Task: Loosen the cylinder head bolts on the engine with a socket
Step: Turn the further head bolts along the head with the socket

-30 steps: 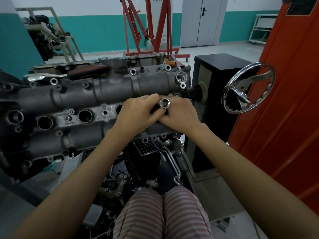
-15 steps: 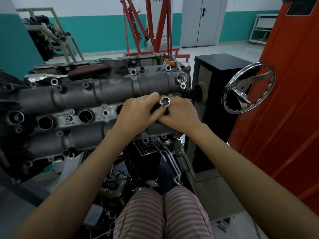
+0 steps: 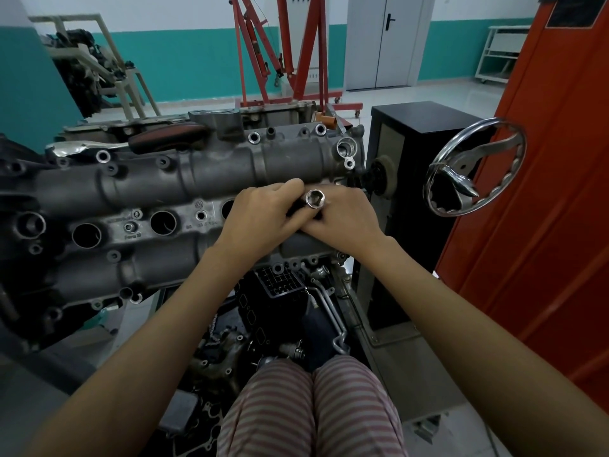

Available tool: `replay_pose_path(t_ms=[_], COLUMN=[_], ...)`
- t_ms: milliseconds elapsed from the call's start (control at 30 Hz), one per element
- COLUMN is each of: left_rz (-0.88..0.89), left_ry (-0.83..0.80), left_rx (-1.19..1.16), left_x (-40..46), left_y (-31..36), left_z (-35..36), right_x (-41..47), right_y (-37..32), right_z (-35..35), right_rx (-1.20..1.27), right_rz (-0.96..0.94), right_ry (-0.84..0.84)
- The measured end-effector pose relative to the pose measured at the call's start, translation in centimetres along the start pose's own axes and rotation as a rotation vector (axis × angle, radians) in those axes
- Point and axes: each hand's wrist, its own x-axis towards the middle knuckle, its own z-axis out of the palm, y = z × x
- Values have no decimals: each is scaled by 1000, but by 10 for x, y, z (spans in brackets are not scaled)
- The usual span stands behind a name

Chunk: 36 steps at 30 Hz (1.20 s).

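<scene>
In the head view both hands meet over the right end of the engine [image 3: 171, 206]: the left hand [image 3: 260, 219] curls its fingers round the dark tool below the socket [image 3: 315, 199], and the right hand [image 3: 342, 222] wraps it from the other side. The socket's open end faces up toward the camera, not onto a bolt, so the person is probably seating it on its driver. A ratchet [image 3: 131, 144] lies along the engine's far edge, within reach.
</scene>
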Motion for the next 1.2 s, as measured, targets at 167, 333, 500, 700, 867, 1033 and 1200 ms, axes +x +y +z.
replay_pose_path(t_ms=[167, 333, 500, 700, 867, 1033, 1200], left_rz=[-6, -24, -7, -22, -23, -16, -26], left_ry=[30, 25, 16, 28, -1, 17, 17], left_rx=[-17, -33, 2, -35, -13, -22, -41], left_x=[-1, 0, -1, 0, 0, 0, 0], left_y=[4, 6, 2, 8, 4, 5, 6], left_z=[-2, -3, -1, -4, -2, -3, -3], right_x=[0, 0, 0, -2, -1, -2, -2], right_y=[2, 0, 1, -2, 2, 0, -1], right_z=[0, 1, 1, -1, 3, 1, 0], right_rx=[3, -26, 22, 41, -62, -36, -13], right_rz=[-35, -26, -25, -35, -12, -19, 0], right_ry=[-26, -16, 14, 48, -4, 16, -3])
